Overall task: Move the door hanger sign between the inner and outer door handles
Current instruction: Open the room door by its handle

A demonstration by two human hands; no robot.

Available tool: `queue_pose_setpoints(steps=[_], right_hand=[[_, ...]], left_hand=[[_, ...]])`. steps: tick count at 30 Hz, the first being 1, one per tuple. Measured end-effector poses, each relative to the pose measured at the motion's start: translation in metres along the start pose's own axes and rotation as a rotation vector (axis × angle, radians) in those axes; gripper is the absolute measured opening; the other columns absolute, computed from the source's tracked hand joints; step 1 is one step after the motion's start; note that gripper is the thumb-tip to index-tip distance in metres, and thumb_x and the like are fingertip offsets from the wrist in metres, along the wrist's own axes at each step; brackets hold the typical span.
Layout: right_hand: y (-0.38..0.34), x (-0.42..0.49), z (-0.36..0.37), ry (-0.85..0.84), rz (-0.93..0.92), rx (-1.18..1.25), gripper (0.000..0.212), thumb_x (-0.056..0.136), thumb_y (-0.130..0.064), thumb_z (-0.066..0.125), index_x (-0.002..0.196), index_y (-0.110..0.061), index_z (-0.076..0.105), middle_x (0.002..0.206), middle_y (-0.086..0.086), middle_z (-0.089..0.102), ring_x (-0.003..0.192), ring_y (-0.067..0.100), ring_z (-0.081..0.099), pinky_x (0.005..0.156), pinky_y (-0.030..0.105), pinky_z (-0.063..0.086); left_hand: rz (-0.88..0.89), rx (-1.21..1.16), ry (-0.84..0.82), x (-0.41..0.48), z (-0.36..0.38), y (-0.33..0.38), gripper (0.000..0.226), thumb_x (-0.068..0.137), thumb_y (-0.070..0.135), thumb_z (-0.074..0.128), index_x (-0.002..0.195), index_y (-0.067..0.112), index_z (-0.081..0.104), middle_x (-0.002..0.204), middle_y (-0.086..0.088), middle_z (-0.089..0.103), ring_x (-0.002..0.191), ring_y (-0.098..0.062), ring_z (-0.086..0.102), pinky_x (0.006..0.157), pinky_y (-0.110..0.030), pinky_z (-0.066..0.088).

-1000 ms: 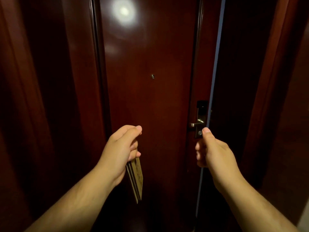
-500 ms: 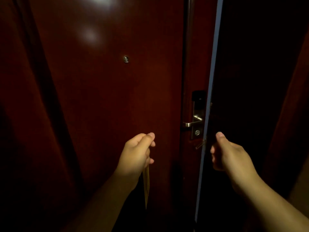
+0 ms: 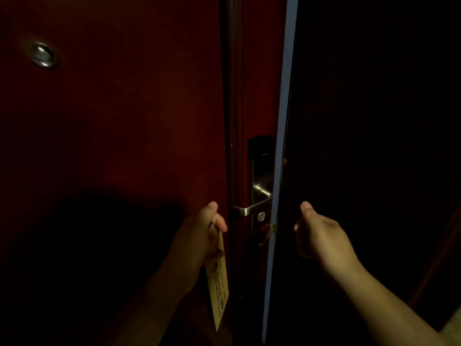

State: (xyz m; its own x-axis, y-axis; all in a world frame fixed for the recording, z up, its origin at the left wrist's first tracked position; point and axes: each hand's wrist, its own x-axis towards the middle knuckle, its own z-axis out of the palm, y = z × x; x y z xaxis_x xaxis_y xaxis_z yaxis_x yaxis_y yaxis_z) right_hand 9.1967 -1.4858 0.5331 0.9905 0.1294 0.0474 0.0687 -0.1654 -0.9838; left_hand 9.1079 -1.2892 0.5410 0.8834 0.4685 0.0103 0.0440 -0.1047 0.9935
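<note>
- Roughly midway: tan rectangular card door hanger sign [image 3: 219, 288] hangs from left hand [image 3: 199, 236], thumb & curled fingers pinching its top, just left of brushed silver lever handle [image 3: 249, 208].
- Sign not yet hung on it.
- Right hand [image 3: 319, 233]: fingers curled, thumb up, beside pale blue door edge [image 3: 279, 171]; too dark to tell what it grips, poss. the far-side handle.

The scene is dimly lit. Deep shadow is cast over the lower left of the glossy dark red door [image 3: 124, 108]. Glints are caught on the silver metal lever handle [image 3: 245, 209]; the round metal peephole [image 3: 43, 54] is blurred.
</note>
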Motion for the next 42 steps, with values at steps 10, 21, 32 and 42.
queue_pose_setpoints(steps=[10, 21, 32, 42], right_hand=[[0.015, 0.079, 0.035, -0.129, 0.071, 0.181, 0.044, 0.098, -0.050, 0.045, 0.083, -0.013, 0.063, 0.067, 0.004, 0.056, 0.061, 0.017, 0.055, 0.058, 0.028, 0.046], [0.042, 0.127, 0.067, -0.083, 0.175, 0.044, 0.051, 0.098, -0.056, 0.039, 0.094, -0.013, 0.065, 0.081, 0.007, 0.064, 0.075, 0.021, 0.061, 0.070, 0.037, 0.049], [0.044, 0.149, 0.076, -0.126, 0.203, 0.124, 0.048, 0.098, -0.052, 0.044, 0.093, -0.008, 0.063, 0.069, 0.005, 0.061, 0.064, 0.018, 0.060, 0.065, 0.034, 0.051], [0.032, 0.190, 0.127, -0.086, 0.255, 0.146, 0.049, 0.097, -0.052, 0.047, 0.096, -0.005, 0.063, 0.077, 0.009, 0.062, 0.063, 0.019, 0.061, 0.059, 0.033, 0.049]], left_hand=[[-0.085, -0.092, 0.087, 0.040, 0.023, -0.012, 0.061, 0.099, 0.054, 0.036, 0.064, 0.012, 0.063, 0.046, -0.003, 0.040, 0.039, -0.013, 0.036, 0.052, -0.027, 0.036], [-0.192, 0.100, 0.008, 0.081, 0.044, -0.043, 0.071, 0.074, 0.074, 0.027, 0.078, 0.015, 0.067, 0.063, 0.005, 0.060, 0.057, -0.008, 0.057, 0.055, -0.027, 0.045], [-0.111, 0.130, -0.156, 0.139, 0.045, -0.079, 0.065, 0.070, 0.074, 0.031, 0.075, 0.014, 0.056, 0.044, 0.008, 0.046, 0.034, -0.003, 0.044, 0.044, -0.024, 0.042], [-0.077, 0.080, -0.223, 0.181, 0.011, -0.071, 0.067, 0.083, 0.067, 0.037, 0.086, 0.006, 0.063, 0.042, 0.006, 0.038, 0.036, -0.008, 0.037, 0.061, -0.037, 0.047]])
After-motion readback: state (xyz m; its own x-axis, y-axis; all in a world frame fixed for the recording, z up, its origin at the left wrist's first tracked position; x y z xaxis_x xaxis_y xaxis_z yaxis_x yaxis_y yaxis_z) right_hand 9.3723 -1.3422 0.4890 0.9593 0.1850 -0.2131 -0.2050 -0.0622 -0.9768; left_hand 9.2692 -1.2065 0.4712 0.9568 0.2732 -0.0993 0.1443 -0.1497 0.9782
